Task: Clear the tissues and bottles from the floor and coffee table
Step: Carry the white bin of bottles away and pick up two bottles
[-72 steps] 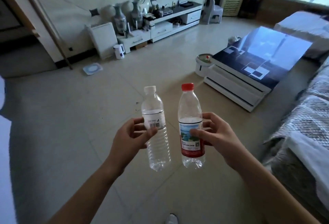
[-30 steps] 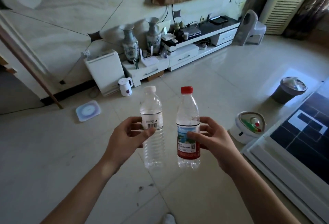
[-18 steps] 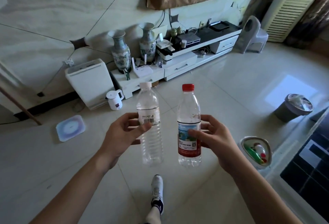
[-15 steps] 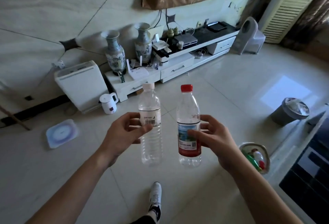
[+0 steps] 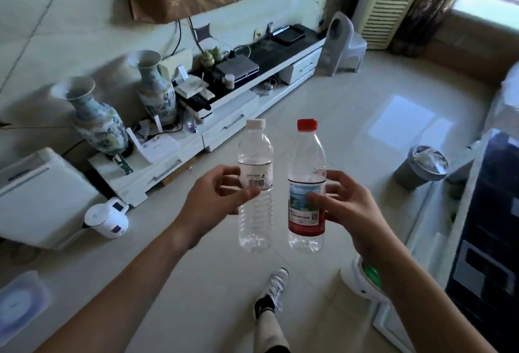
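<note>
My left hand (image 5: 213, 198) grips a clear plastic bottle with a white cap (image 5: 255, 220) around its barcode label, holding it upright at chest height. Beside it my right hand (image 5: 348, 206) grips a clear bottle with a red cap (image 5: 306, 156) at its red and blue label, also upright. The two bottles stand side by side, a small gap between them, above the tiled floor. A grey bin (image 5: 421, 167) lined with a clear bag stands on the floor to the right.
The black-topped coffee table (image 5: 488, 240) runs along the right edge. A white round container (image 5: 362, 279) sits by its corner, under my right forearm. A low white TV cabinet (image 5: 230, 125), two vases, a white kettle (image 5: 108, 220) and a white appliance line the left wall. My shoe (image 5: 276, 288) steps forward.
The view has advanced across the room toward the cabinet and the grey bin, with my foot stepping forward. Both hands keep the same hold on the bottles.
</note>
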